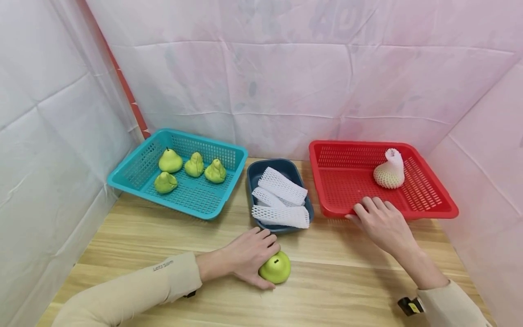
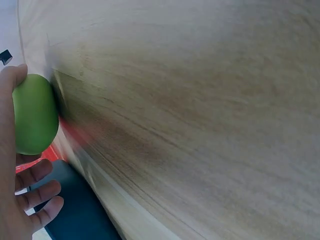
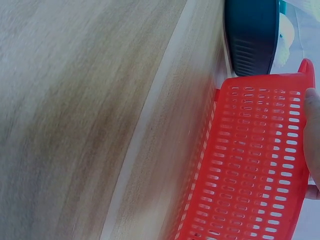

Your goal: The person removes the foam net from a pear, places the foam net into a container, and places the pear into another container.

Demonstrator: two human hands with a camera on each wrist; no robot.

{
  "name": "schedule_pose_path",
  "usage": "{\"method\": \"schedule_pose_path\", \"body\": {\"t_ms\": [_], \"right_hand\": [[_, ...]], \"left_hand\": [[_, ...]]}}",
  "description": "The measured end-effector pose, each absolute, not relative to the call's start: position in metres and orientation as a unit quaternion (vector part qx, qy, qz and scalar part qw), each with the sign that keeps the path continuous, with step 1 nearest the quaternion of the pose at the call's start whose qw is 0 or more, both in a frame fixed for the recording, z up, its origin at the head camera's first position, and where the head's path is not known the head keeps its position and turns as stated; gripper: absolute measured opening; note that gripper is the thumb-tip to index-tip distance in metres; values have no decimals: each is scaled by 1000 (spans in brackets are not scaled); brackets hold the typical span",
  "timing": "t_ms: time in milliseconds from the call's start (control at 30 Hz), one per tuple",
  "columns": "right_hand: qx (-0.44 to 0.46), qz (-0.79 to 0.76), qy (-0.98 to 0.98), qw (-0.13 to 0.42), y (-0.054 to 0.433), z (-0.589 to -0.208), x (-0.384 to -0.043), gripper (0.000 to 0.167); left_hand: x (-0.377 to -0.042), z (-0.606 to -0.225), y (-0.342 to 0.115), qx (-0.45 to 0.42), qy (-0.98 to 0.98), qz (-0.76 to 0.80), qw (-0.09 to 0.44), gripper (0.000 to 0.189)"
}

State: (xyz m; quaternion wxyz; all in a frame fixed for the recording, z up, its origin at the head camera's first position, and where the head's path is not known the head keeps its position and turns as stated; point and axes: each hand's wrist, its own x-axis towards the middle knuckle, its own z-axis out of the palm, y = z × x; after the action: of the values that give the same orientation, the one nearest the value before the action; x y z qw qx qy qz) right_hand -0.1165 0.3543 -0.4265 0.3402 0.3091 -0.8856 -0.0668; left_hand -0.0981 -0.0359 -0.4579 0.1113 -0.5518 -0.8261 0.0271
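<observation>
A green pear (image 1: 278,269) stands on the wooden table, and my left hand (image 1: 251,254) grips it from the left. In the left wrist view the thumb lies along one side of the pear (image 2: 36,115); the other fingers spread beside it, near the dark blue tray. Over the front rim of the red basket (image 1: 433,213), my right hand (image 1: 384,225) holds on, fingers bent inward and the thumb outside, as the right wrist view partly shows. Inside that basket sits one pear in a white foam net (image 1: 390,175).
Left of centre, a teal basket (image 1: 204,214) carries several bare green pears (image 1: 170,161). Between the two baskets stands a dark blue tray (image 1: 250,175) with several white foam nets (image 1: 282,217). White cloth walls (image 1: 286,81) enclose the table (image 1: 327,290) at the back and sides.
</observation>
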Motion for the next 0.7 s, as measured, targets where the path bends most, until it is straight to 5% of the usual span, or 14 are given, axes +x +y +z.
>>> {"method": "schedule_pose_path", "body": {"t_ms": [700], "right_hand": [[302, -70, -892, 328, 354, -426, -115, 57]], "left_hand": [[-100, -453, -36, -566, -813, 40, 132, 74]]}}
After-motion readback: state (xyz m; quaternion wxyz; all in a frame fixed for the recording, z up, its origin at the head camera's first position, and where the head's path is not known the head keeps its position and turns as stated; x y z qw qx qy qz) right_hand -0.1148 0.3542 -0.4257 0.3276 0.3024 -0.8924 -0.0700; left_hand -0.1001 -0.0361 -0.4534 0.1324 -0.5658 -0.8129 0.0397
